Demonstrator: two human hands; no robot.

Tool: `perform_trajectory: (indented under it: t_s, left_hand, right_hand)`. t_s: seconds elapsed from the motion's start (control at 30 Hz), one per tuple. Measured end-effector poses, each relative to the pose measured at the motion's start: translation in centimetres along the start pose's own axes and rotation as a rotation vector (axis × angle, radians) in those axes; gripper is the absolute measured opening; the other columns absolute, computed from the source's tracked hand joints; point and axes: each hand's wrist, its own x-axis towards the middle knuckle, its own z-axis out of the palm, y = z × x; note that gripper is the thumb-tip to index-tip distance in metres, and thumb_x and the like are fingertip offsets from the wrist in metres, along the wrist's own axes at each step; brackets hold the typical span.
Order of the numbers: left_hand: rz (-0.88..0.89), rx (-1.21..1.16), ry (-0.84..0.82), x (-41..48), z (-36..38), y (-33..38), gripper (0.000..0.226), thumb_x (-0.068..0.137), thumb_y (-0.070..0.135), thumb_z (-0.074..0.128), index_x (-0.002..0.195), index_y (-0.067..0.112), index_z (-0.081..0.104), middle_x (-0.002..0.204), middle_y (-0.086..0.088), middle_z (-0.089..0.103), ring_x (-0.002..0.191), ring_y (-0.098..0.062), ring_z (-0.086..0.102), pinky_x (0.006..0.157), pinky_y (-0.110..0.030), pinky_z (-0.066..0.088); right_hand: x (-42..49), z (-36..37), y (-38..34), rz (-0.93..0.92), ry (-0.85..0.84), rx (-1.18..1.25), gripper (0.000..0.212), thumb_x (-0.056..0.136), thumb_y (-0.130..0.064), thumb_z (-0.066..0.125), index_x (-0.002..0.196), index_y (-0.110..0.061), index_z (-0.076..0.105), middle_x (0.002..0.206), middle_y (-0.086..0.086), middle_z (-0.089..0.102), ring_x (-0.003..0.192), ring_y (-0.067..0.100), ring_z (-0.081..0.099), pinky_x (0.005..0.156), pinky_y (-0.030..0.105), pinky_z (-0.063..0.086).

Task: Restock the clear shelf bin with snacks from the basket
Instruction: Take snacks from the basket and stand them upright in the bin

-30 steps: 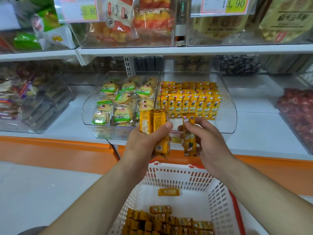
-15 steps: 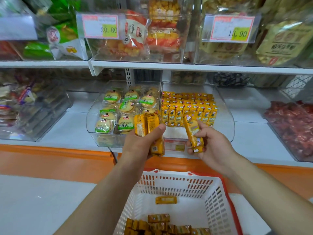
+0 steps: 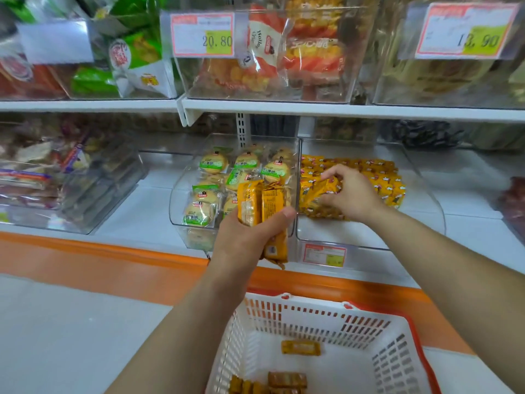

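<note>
R grip (image 3: 350, 191) pinches one pack (image 3: 315, 191) inside bin (image 3: 355, 231), ctr-right of frame. L grip (image 3: 247, 237) clutches pack stack (image 3: 251, 203), ctr, above basket (image 3: 312, 317).

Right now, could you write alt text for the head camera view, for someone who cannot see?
A person's right hand holds a yellow snack pack in a clear shelf bin; the left hand grips more packs; a white basket sits below.

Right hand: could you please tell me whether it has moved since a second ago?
Yes. The right hand has reached forward, from in front of the clear bin to inside it.
</note>
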Motion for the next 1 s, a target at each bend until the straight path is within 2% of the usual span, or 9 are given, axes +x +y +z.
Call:
perform_trajectory:
  t_s: [0.1,0.27,0.37,0.57,0.63,0.7,0.77,0.87,1.0]
  left_hand:
    - [-0.001,0.007,-0.004,0.6,-0.3,-0.4,0.046,0.066,0.047,0.087,0.104,0.024,0.075,0.095,-0.005,0.079,0.095,-0.028,0.077,0.083,-0.049,0.063]
    - [-0.007,0.016,-0.024,1.5,-0.4,-0.8,0.038,0.066,0.048,0.085,0.099,0.032,0.076,0.098,-0.002,0.08,0.095,-0.023,0.077,0.089,-0.052,0.061]
    - [-0.008,0.009,-0.016,1.8,-0.4,-0.8,0.045,0.065,0.048,0.085,0.104,0.028,0.075,0.098,-0.001,0.08,0.093,-0.022,0.078,0.09,-0.052,0.061]
    - [-0.032,-0.026,-0.005,1.7,-0.2,-0.8,0.046,0.065,0.048,0.091,0.103,0.027,0.075,0.099,-0.003,0.08,0.095,-0.024,0.077,0.09,-0.053,0.061]
    - [-0.038,-0.031,-0.007,1.6,0.0,-0.8,0.051,0.064,0.049,0.09,0.106,0.025,0.074,0.099,-0.005,0.08,0.094,-0.026,0.077,0.089,-0.053,0.062]
    - [-0.044,-0.033,-0.023,1.4,0.3,-0.9,0.051,0.06,0.049,0.085,0.104,0.025,0.074,0.099,-0.004,0.08,0.095,-0.025,0.077,0.087,-0.05,0.063]
    - [-0.05,-0.036,-0.038,1.2,0.6,-1.0,0.045,0.058,0.05,0.084,0.096,0.028,0.075,0.098,-0.003,0.08,0.094,-0.024,0.077,0.083,-0.046,0.064]
    - [-0.088,-0.062,-0.066,0.7,1.5,-1.3,0.044,0.062,0.047,0.084,0.1,0.025,0.076,0.103,-0.009,0.079,0.097,-0.028,0.077,0.078,-0.042,0.064]
    - [-0.17,-0.152,-0.076,-0.3,3.2,-1.6,0.056,0.066,0.043,0.084,0.112,0.013,0.074,0.107,-0.021,0.077,0.094,-0.037,0.076,0.07,-0.038,0.061]
  right_hand:
    - [1.7,1.9,0.2,-0.051,-0.018,-0.171,0.047,0.074,-0.017,0.085,0.116,-0.026,0.066,0.118,0.007,0.056,0.108,0.025,0.055,0.081,0.026,0.036]
    - [2.8,3.9,1.0,-0.063,0.022,-0.201,0.039,0.073,-0.018,0.087,0.1,-0.023,0.058,0.103,-0.002,0.049,0.097,0.02,0.053,0.075,0.028,0.038]
    - [3.0,4.8,1.3,-0.102,-0.011,-0.282,0.035,0.076,-0.021,0.084,0.106,-0.02,0.065,0.102,-0.003,0.042,0.094,0.022,0.054,0.076,0.03,0.041]
    - [2.0,4.1,0.8,-0.029,-0.056,-0.335,0.054,0.082,-0.033,0.078,0.129,-0.024,0.055,0.123,0.001,0.059,0.108,0.023,0.059,0.082,0.038,0.052]
    - [0.4,2.3,0.0,-0.044,0.042,-0.402,0.054,0.081,-0.044,0.077,0.127,-0.03,0.052,0.116,-0.007,0.06,0.101,0.017,0.06,0.071,0.034,0.05]
    - [-2.1,0.0,-0.7,-0.069,0.094,-0.259,0.043,0.08,-0.047,0.077,0.113,-0.033,0.055,0.096,-0.015,0.063,0.083,0.01,0.06,0.059,0.029,0.044]
    - [-5.3,-2.1,-1.5,-0.021,-0.002,0.028,0.028,0.08,-0.043,0.078,0.098,-0.036,0.057,0.08,-0.012,0.066,0.071,0.009,0.064,0.058,0.031,0.048]
    - [-10.1,-3.2,-2.9,0.013,-0.204,0.35,0.017,0.087,-0.031,0.074,0.098,-0.039,0.064,0.086,-0.011,0.069,0.065,0.011,0.069,0.054,0.032,0.055]
    - [-13.2,-2.2,-4.3,0.035,-0.286,0.554,0.027,0.088,-0.028,0.072,0.111,-0.035,0.061,0.096,-0.009,0.064,0.079,0.013,0.071,0.059,0.036,0.059]
